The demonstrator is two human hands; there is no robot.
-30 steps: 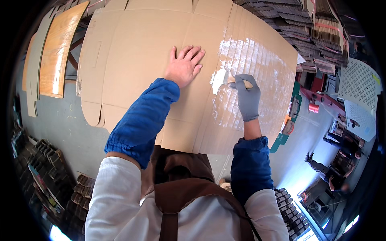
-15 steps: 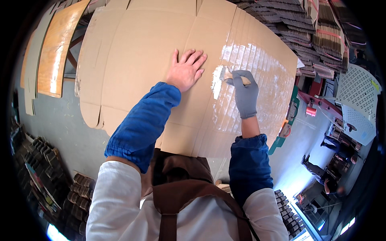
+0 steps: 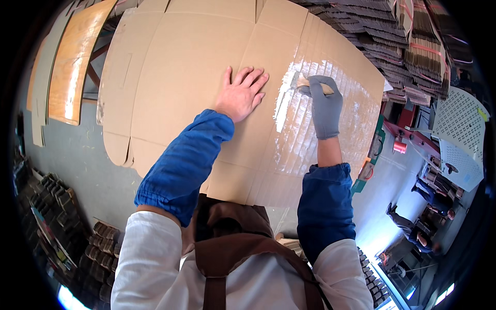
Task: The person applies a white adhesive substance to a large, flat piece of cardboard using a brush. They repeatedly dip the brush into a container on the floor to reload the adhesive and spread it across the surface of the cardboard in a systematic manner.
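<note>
A large flattened cardboard sheet (image 3: 191,62) with fold creases lies in front of me. My bare left hand (image 3: 241,95) rests flat on it, fingers spread. In a grey glove, my right hand (image 3: 325,106) is closed round the wooden handle of a flat paintbrush (image 3: 304,80). The bristles touch the sheet at the left edge of a white, wet-looking coating (image 3: 318,119), which is streaked over the corrugated ridges on the right part of the sheet. The coating is thickest beside the brush and thin further right.
Tall stacks of flattened cardboard (image 3: 392,46) stand at the far right. Shiny wooden boards (image 3: 80,62) lean at the left. A green case (image 3: 373,155) and a pink spool (image 3: 399,147) are past the sheet's right edge. Two people are on the right; dark stacked pieces (image 3: 57,206) lie lower left.
My right hand has carried the brush away from me and a little to the right, lengthening the white streak. My left hand stays flat on the cardboard; the sheet has barely shifted.
</note>
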